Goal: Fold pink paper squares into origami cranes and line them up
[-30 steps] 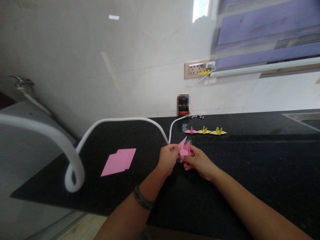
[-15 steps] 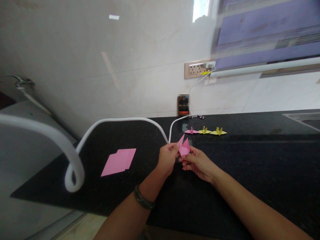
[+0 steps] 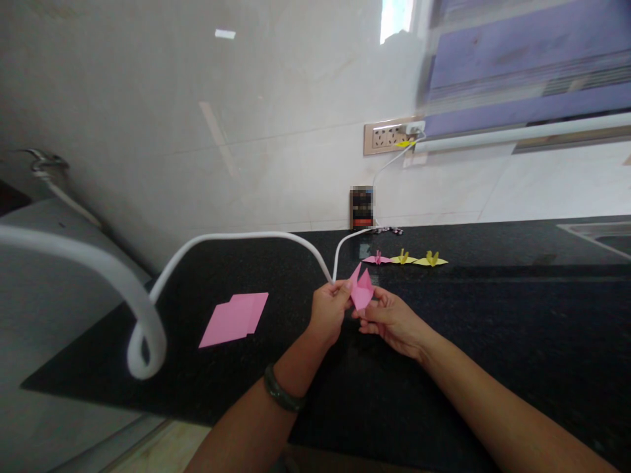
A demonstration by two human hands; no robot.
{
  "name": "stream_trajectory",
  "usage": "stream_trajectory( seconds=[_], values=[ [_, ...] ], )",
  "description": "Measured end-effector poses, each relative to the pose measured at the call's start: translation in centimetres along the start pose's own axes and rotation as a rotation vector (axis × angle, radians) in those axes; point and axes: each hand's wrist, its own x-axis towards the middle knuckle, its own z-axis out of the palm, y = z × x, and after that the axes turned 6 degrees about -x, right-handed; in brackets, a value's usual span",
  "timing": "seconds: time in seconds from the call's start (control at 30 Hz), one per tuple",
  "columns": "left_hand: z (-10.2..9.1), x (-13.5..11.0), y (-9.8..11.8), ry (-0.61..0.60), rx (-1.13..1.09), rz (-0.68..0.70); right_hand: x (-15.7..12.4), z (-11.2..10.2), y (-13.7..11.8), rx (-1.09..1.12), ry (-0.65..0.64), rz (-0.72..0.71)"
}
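Observation:
Between my hands, above the dark countertop, is a partly folded pink origami paper (image 3: 362, 294) with two points sticking up. My left hand (image 3: 329, 307) pinches its left side with the thumb on top. My right hand (image 3: 389, 322) grips the lower right part between thumb and fingers; the fingertips are partly hidden behind the paper. Just beyond stand a pink paper crane (image 3: 378, 260) and two yellow ones, a nearer-to-middle yellow crane (image 3: 403, 259) and a right-hand yellow crane (image 3: 431, 260), in a row. Flat pink paper sheets (image 3: 234, 320) lie to the left, overlapping.
A thick white flexible stand (image 3: 256, 235) curves across the left and ends near my left hand. A phone-like device with a blurred screen (image 3: 362, 207) leans on the wall, its cable running to a socket (image 3: 387, 136). A sink edge (image 3: 591, 230) shows at right.
The folded pink paper has shifted very slightly left, and its lower part shows a little more above my right thumb. Both hands keep their hold.

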Motion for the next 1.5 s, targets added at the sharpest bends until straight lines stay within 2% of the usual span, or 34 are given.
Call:
stream_trajectory(
  seconds=[0.1,0.23,0.6,0.8,0.93,1.1,1.3,1.5],
  values=[
    [-0.1,0.1,0.1,0.017,0.002,0.010,0.0,-0.3,-0.1,-0.074,-0.004,-0.005],
    [0.0,0.1,0.0,0.052,0.029,-0.016,0.4,-1.0,-0.1,-0.243,0.158,-0.158],
    [0.4,-0.5,0.3,-0.119,0.090,-0.125,1.0,-1.7,0.2,-0.633,0.337,-0.402],
    [0.4,-0.7,0.3,-0.094,0.112,-0.151,1.2,-2.1,0.4,-0.792,0.375,-0.457],
    [0.4,-0.6,0.1,-0.097,0.120,-0.161,1.3,-2.2,0.7,-0.801,0.391,-0.452],
    [0.1,-0.3,-0.3,-0.050,0.192,-0.066,1.5,-2.3,1.1,-0.797,0.373,-0.382],
    [0.1,-0.5,-0.6,-0.113,0.340,0.028,1.7,-2.3,1.3,-0.851,0.438,-0.406],
    [0.4,-0.7,-0.3,-0.122,0.369,0.071,1.8,-2.1,1.5,-0.740,0.450,-0.414]
  ],
)
